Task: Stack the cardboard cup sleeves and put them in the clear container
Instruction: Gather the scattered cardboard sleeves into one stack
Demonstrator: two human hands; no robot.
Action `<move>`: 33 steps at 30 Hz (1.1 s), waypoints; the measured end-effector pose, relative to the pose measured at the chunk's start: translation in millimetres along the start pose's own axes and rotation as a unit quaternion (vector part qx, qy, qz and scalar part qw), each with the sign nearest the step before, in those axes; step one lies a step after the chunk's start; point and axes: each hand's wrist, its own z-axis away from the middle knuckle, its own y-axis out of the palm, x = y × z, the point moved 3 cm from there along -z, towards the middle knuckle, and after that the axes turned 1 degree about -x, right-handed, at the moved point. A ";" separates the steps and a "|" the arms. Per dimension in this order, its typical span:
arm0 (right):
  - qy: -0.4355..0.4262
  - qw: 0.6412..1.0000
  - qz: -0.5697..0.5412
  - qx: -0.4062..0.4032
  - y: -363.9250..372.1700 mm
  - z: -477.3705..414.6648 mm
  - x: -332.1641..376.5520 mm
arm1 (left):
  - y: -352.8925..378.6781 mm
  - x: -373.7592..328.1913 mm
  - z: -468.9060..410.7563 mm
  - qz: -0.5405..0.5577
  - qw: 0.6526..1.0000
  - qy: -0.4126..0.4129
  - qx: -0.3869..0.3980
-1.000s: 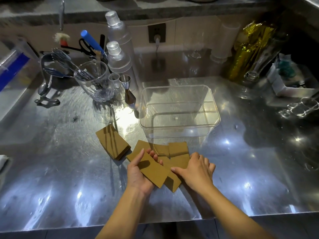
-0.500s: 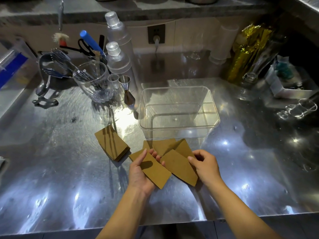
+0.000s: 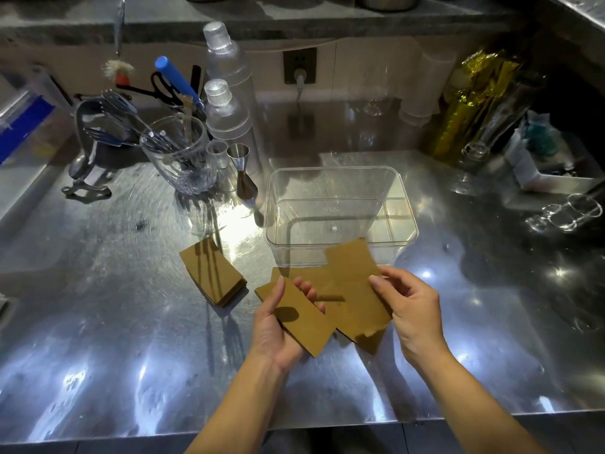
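My left hand (image 3: 278, 326) holds a flat brown cardboard sleeve (image 3: 301, 317) just above the steel counter. My right hand (image 3: 411, 309) pinches a second sleeve (image 3: 355, 283), lifted and tilted in front of the clear container (image 3: 406, 221). More loose sleeves (image 3: 314, 278) lie under and between the two held ones. A neat stack of sleeves (image 3: 212, 275) rests on the counter to the left of my hands. The clear rectangular container stands empty just behind the sleeves.
A glass jar of forks (image 3: 180, 155), a metal jigger (image 3: 244, 178) and two clear shaker bottles (image 3: 229, 103) stand left of the container. Gold foil bags (image 3: 471, 99), a white tray (image 3: 556, 178) and small glasses (image 3: 569, 213) sit at the right. The counter's front edge (image 3: 294, 424) is near me.
My right hand has picked one sleeve up off the loose pile and raised it toward the container. My left hand keeps its sleeve and has barely moved.
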 end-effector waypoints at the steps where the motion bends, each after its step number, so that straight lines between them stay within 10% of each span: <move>1: 0.028 0.999 -0.009 0.032 4.6 -0.7 0.8 | 2.7 1.8 1.0 -0.002 1.000 -0.008 0.019; 15: 0.055 0.977 0.154 0.133 58.4 11.4 -29.8 | 8.1 9.5 4.2 0.016 0.996 -0.018 0.084; 25: 0.046 0.975 0.197 0.093 47.0 12.8 -37.1 | -3.9 6.6 2.0 0.011 1.000 0.007 0.020; 33: 0.021 0.980 0.196 0.038 1.1 5.5 -34.5 | -13.7 -3.7 -2.1 0.031 0.988 -0.066 0.138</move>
